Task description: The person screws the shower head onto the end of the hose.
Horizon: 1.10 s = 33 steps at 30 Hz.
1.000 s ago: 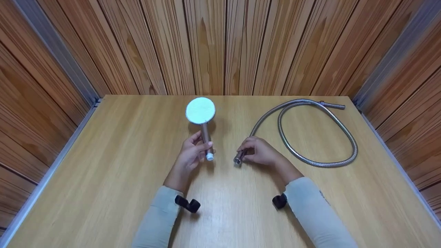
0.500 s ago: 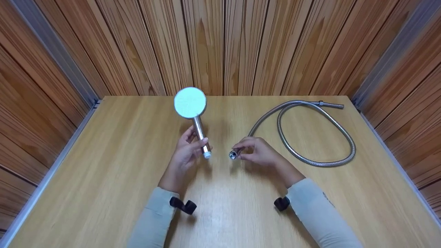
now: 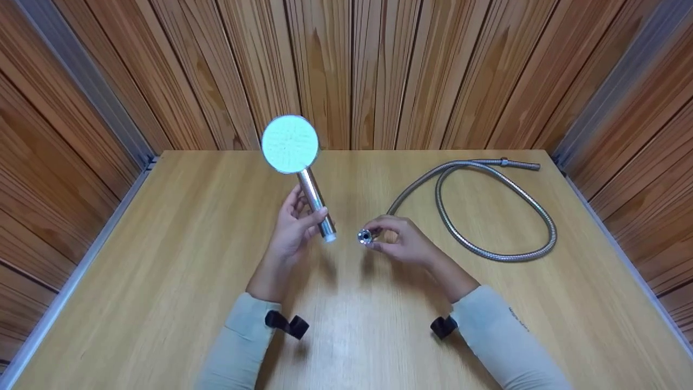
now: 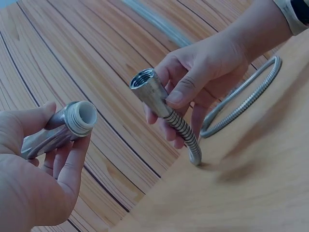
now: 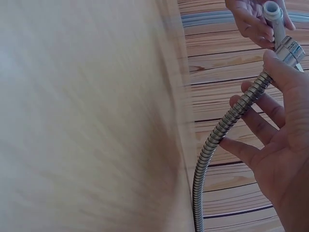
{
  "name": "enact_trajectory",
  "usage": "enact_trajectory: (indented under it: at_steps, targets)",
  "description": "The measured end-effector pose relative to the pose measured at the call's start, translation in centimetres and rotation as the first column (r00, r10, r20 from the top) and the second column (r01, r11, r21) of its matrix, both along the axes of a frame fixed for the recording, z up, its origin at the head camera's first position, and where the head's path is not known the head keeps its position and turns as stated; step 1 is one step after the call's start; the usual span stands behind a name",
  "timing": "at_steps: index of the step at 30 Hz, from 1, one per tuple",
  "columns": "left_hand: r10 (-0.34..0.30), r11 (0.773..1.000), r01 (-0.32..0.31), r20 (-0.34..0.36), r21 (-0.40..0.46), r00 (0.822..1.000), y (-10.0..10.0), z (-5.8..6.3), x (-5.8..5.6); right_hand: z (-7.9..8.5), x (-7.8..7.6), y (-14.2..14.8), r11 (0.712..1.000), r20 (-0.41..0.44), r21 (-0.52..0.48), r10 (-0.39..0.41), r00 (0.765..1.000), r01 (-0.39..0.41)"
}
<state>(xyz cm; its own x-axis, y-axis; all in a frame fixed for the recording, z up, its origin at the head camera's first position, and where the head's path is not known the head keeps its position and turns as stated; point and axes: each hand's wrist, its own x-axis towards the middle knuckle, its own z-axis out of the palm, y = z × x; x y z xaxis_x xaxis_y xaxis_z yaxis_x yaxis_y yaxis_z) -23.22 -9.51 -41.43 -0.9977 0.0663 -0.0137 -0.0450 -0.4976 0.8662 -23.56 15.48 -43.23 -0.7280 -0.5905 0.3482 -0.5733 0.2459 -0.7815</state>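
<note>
My left hand (image 3: 292,230) grips the silver handle of a shower head (image 3: 290,144), whose round pale face tilts up toward the head camera. The handle's white threaded end (image 4: 82,118) points toward my right hand in the left wrist view. Pinched between the thumb and fingers of my right hand (image 3: 403,238) is the metal end fitting (image 4: 149,89) of a shower hose, its inside thread showing. Fitting and handle end stand a short gap apart, above the table. From the fitting the ribbed hose (image 5: 231,118) bends down past my right fingers.
The rest of the hose (image 3: 549,216) lies in a loop on the right of the wooden table (image 3: 162,260), its other end (image 3: 525,165) near the back edge. Wood-panelled walls (image 3: 379,70) enclose the table at the back and both sides.
The shower head has risen and shifted left in my left hand. My right hand has lifted the hose fitting slightly and turned its opening up toward the head camera.
</note>
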Motion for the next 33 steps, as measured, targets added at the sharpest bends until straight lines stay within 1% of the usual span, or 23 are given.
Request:
enact_trajectory:
  at_steps: [3,5,6,11,15,19,26,30,33]
  targets:
    - [0.039,0.999,-0.040,-0.037,-0.015,0.999,0.3,0.3,0.1,-0.2,0.1,-0.2,1.000,-0.010,-0.011,-0.022,1.000,0.022]
    - [0.082,0.996,-0.084,-0.067,-0.038,0.994,0.6,0.5,0.1,-0.6,0.0,-0.2,0.999,-0.018,-0.016,-0.040,0.999,0.040]
    - [0.105,0.993,-0.109,-0.083,-0.051,0.991,0.7,0.5,0.1,-1.0,-0.2,-0.2,0.999,-0.022,-0.018,-0.047,0.999,0.047]
    - [0.205,0.970,-0.224,-0.175,-0.096,0.963,1.2,0.8,0.4,-1.4,0.0,-0.4,0.999,-0.038,-0.010,-0.050,0.998,0.049]
    - [0.253,0.949,-0.287,-0.229,-0.128,0.940,1.4,1.5,0.7,-1.1,0.3,-0.8,0.997,-0.011,0.016,-0.079,0.997,0.079]
    - [0.251,0.942,-0.299,-0.279,-0.149,0.927,1.5,2.0,0.9,-0.9,0.5,-1.5,0.992,0.028,0.038,-0.122,0.992,0.121]
    - [0.232,0.943,-0.292,-0.317,-0.157,0.920,1.8,2.2,1.4,-0.7,0.9,-2.6,0.987,0.114,0.028,-0.162,0.980,0.159]
    - [0.234,0.936,-0.306,-0.340,-0.174,0.911,2.1,2.2,1.4,-0.4,1.1,-3.1,0.977,0.190,0.028,-0.211,0.959,0.209]
    - [0.251,0.924,-0.332,-0.352,-0.192,0.902,2.1,2.1,1.3,-0.1,1.2,-3.4,0.969,0.247,0.029,-0.246,0.937,0.247]
